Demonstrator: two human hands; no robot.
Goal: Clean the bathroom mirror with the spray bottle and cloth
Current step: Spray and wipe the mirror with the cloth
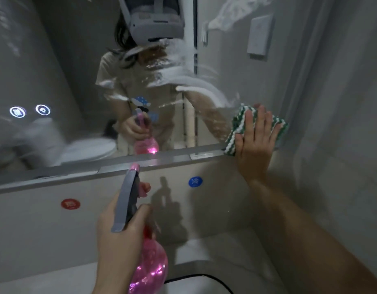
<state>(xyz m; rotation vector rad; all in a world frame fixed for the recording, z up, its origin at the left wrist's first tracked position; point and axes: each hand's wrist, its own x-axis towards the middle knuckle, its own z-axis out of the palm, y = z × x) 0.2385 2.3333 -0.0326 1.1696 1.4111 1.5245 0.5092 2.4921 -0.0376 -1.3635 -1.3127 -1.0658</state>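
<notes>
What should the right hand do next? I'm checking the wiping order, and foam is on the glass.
Probably sweep the cloth up and left: the right hand presses it flat at the mirror's lower right corner, while white foam streaks sit unwiped above.

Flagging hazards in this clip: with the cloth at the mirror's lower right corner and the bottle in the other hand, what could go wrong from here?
1. The right hand presses the cloth flat at the mirror's bottom corner; white foam streaks higher up may get missed or dry into marks.
2. The left hand holds the pink spray bottle above the sink edge; a loose grip could drop it.
</notes>
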